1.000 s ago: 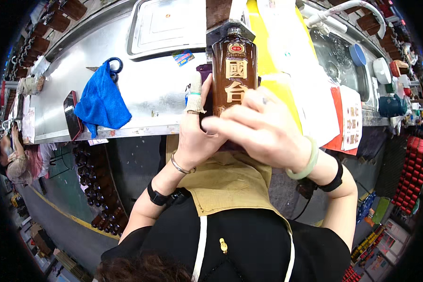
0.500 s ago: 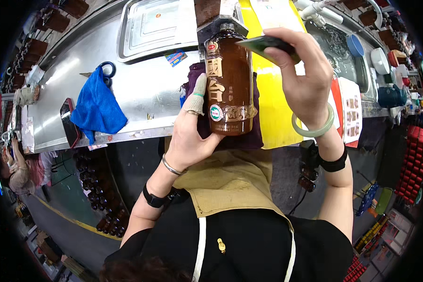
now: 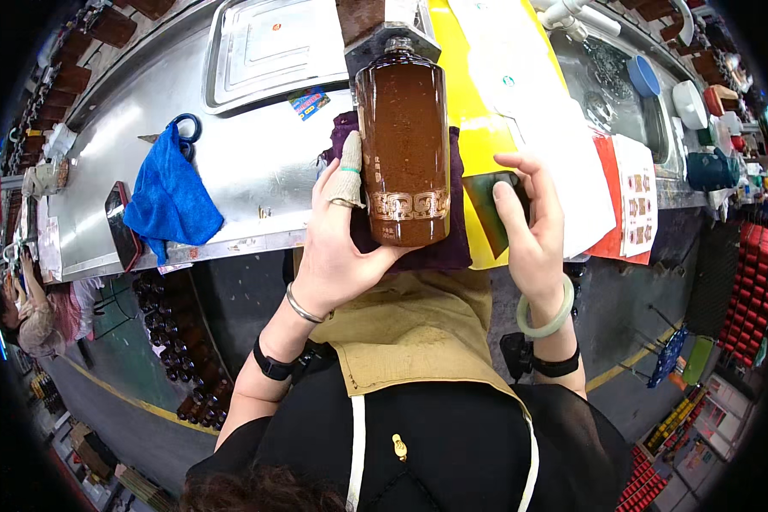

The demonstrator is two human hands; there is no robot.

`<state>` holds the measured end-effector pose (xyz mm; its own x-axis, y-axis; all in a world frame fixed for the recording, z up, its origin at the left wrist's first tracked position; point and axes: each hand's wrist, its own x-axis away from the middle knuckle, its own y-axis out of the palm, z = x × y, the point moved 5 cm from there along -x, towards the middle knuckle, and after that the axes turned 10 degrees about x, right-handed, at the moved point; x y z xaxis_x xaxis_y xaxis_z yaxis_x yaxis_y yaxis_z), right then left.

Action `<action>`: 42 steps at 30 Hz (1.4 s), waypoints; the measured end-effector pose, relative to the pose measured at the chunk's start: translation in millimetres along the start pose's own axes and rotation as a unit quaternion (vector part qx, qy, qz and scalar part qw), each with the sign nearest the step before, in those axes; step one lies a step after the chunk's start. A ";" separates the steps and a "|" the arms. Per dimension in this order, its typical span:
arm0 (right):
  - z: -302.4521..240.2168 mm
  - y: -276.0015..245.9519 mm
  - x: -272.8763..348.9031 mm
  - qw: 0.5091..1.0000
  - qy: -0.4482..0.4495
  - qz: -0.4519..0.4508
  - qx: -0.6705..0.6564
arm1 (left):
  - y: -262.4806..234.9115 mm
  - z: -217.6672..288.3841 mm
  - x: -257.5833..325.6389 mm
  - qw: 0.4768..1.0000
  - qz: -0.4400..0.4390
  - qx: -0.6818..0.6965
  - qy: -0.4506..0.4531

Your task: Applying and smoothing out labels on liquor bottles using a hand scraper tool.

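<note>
A large brown glass bottle (image 3: 405, 145) with gold trim near its base lies on a dark purple cloth (image 3: 457, 230), its clear neck pointing away from me. My left hand (image 3: 337, 226) grips the bottle's lower left side, the thumb along its base. A pale cloth sleeve (image 3: 348, 175) covers one finger of that hand. To the right of the bottle, my right hand (image 3: 533, 218) pinches a thin, flat dark green piece (image 3: 486, 213) with a straight edge, held apart from the glass. What this piece is, I cannot make out.
Left on the steel bench lie a blue cloth (image 3: 172, 200) over scissors (image 3: 188, 128), and a phone (image 3: 121, 226). A metal tray (image 3: 264, 55) stands behind. Yellow and white sheets (image 3: 563, 162) cover the right side, beside a sink (image 3: 606, 77) with water.
The bottle has turned about its length, so its large gold characters and round stickers no longer show. My right hand has come down toward me with the green piece, away from the bottle's neck.
</note>
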<state>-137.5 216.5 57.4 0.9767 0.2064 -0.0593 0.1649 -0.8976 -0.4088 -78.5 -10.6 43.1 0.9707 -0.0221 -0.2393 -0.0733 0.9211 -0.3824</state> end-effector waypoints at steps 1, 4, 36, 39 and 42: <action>-0.2 2.2 8.7 1.000 -0.012 0.025 0.004 | 0.7 0.3 0.4 1.000 0.001 0.004 0.003; -8.0 3.1 21.1 1.000 0.029 -0.004 0.002 | 2.6 -1.1 2.2 0.999 -0.001 0.053 0.001; -8.2 28.8 21.2 0.985 0.108 -0.016 -0.134 | 10.1 34.9 18.7 0.993 0.094 -0.041 0.062; -9.8 35.1 16.1 0.992 0.086 -0.008 -0.096 | 7.8 32.2 22.2 0.992 0.101 -0.061 0.050; -16.7 37.4 16.1 0.989 0.081 0.000 -0.125 | 4.9 27.7 25.3 0.990 0.133 -0.025 0.042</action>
<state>-113.3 179.8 56.4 0.9826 0.1594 0.0954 0.1738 -0.9702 -0.1689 -48.0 4.2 59.9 0.8933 0.1843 -0.4100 -0.3369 0.8783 -0.3392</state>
